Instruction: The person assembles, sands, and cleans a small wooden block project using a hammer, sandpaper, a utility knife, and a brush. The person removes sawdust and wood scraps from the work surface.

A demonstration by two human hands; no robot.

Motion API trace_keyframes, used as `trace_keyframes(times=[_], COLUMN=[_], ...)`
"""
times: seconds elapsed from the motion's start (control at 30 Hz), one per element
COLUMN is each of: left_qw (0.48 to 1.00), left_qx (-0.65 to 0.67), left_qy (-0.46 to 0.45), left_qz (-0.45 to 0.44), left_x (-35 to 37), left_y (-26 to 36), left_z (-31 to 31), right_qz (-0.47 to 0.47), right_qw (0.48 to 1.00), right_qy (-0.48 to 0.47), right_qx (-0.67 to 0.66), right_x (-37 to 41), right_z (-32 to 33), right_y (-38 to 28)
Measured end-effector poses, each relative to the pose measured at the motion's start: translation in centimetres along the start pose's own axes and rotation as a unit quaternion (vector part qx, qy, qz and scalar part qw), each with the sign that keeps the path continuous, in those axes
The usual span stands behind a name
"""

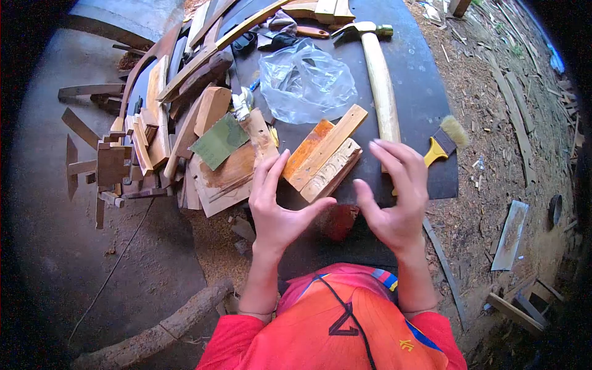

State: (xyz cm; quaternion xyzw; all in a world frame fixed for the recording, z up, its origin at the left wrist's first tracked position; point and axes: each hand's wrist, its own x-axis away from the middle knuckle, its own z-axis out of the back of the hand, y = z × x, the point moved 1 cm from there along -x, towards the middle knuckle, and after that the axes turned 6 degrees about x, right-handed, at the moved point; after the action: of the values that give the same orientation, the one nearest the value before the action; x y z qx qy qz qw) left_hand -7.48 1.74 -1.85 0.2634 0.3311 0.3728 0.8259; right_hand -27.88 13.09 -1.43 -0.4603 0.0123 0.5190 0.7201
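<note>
A small stack of wood blocks [333,174] lies on the dark tabletop [422,92], between my two hands. One narrow wood strip [333,145] runs across its top, beside an orange-stained face. My left hand [274,200] is at the near left of the blocks, thumb and fingers spread apart, holding nothing. On the other side, my right hand [398,194] is likewise open, its thumb pointing toward the stack. Just beyond my right fingertips is the pale wooden handle of a hammer [379,83]. A yellow-handled paintbrush [445,140] lies to the right of that hand.
A clear plastic bag [306,81] sits behind the blocks. Left of them are a green sandpaper sheet [219,141] and piled wood offcuts [145,132]. Wood shavings cover the ground [487,179] at right. A log [154,333] lies at lower left.
</note>
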Motion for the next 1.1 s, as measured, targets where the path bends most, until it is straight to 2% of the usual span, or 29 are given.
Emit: trace_keyframes(times=[0.17, 0.27, 0.53, 0.67, 0.7, 0.77, 0.87, 0.93, 1.0, 1.1], left_qw=[1.000, 0.999, 0.996, 0.994, 0.993, 0.992, 0.992, 0.991, 0.989, 0.988], left_qx=[0.019, 0.042, 0.082, 0.091, 0.092, 0.095, 0.084, 0.065, 0.054, 0.048], left_qy=[0.021, 0.030, 0.045, 0.067, 0.071, 0.078, 0.096, 0.115, 0.134, 0.146], left_qz=[0.009, 0.018, 0.008, 0.013, 0.022, 0.025, 0.011, 0.016, 0.015, -0.003], left_x=[0.7, 0.9, 0.5, 0.7, 0.8, 0.8, 1.0, 1.4, 2.1, 2.3], left_y=[-0.2, -0.1, -0.6, -0.6, -0.5, -0.3, -0.5, -0.2, -0.4, -0.9], left_z=[-0.4, -0.6, -0.5, -1.1, -1.2, -1.4, -1.6, -2.1, -2.9, -3.5], right_qz=[0.016, 0.020, -0.049, -0.054, -0.027, -0.047, -0.027, -0.094, -0.122, -0.085], right_qw=[0.998, 0.998, 0.996, 0.994, 0.994, 0.993, 0.998, 0.995, 0.989, 0.987], right_qy=[-0.031, -0.049, -0.071, -0.097, -0.103, -0.108, -0.056, -0.009, 0.020, 0.038], right_qx=[0.051, 0.046, 0.011, -0.021, 0.008, -0.017, 0.021, 0.045, 0.083, 0.133], right_x=[-0.8, -0.7, -0.6, -0.3, -0.5, -1.0, -2.2, -2.6, -2.8, -2.2], right_z=[-1.6, -1.8, -1.4, -0.8, -0.6, -0.3, -0.4, -0.3, -0.6, -1.4], right_y=[-0.8, -1.2, -1.3, -0.9, -1.0, -1.3, -0.7, 0.5, 1.7, 3.5])
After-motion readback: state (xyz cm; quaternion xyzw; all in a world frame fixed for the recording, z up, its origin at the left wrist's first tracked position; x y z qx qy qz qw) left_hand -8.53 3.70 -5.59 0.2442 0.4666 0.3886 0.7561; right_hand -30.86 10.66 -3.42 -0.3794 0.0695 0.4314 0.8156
